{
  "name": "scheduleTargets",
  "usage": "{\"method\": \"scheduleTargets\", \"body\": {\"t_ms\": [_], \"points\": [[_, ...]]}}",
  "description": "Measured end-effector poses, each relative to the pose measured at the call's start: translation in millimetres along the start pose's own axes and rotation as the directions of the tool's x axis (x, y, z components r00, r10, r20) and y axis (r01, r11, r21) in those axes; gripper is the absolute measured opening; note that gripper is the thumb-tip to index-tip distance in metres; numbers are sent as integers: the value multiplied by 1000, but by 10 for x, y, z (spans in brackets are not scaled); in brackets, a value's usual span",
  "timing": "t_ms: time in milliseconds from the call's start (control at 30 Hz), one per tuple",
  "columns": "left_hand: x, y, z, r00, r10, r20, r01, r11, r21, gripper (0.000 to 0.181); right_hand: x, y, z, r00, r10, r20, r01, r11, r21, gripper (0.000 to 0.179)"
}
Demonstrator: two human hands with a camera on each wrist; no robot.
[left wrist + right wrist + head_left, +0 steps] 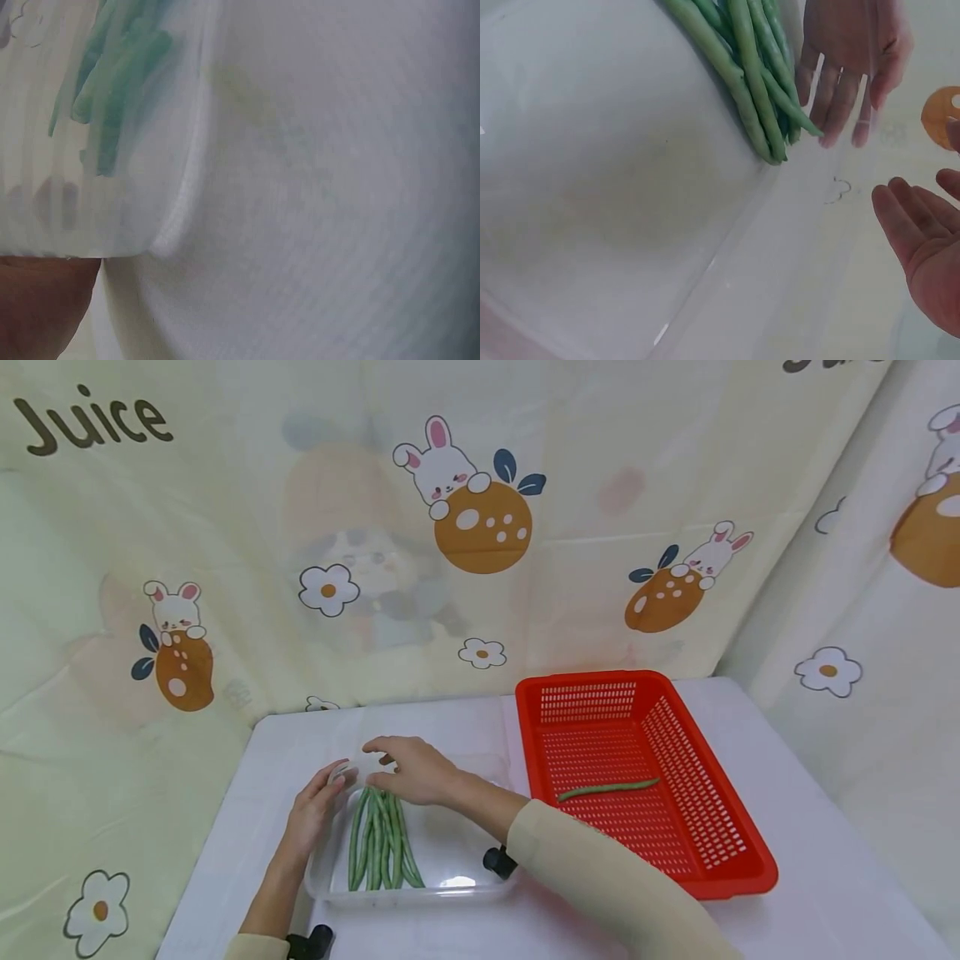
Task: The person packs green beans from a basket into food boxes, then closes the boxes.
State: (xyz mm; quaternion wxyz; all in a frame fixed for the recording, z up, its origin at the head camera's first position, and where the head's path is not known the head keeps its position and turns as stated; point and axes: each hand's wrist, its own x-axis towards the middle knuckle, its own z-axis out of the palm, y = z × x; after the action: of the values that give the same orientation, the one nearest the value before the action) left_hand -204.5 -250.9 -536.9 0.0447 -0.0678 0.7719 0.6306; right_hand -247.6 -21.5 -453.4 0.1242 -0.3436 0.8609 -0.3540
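Several green beans (381,843) lie side by side in a bundle at the left of a clear plastic container (408,897). My left hand (307,817) rests along the container's left side near the far corner; in the right wrist view its straight fingers (836,101) show through the clear wall. Over the far end of the bundle is my right hand (416,772), its fingers apart and loosely bent, with nothing between them. The right wrist view shows that hand (934,259) beyond the wall near the bean tips. Bean ends (112,97) appear through the wall in the left wrist view.
A red plastic basket (716,793) with slotted sides stands right of the container, holding a single green bean (609,789). Both stand on a white-covered table (810,860). A printed curtain (570,602) hangs behind the table and on both sides.
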Motion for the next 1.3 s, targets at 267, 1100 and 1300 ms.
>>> {"method": "scheduleTargets", "body": {"t_ms": [267,1100,1300], "points": [[-2,6,-5,1000,6,0,-6,1000,-10,49,-36,-8,-158,997,-24,-76,19,998,-63,49],[-4,-30,4,999,16,-29,-16,1000,11,49,-228,251,-465,986,61,-158,-70,996,-51,54],[-7,-15,16,999,10,-30,-10,1000,10,49,-253,256,-547,983,57,-173,-67,996,-52,54]]}}
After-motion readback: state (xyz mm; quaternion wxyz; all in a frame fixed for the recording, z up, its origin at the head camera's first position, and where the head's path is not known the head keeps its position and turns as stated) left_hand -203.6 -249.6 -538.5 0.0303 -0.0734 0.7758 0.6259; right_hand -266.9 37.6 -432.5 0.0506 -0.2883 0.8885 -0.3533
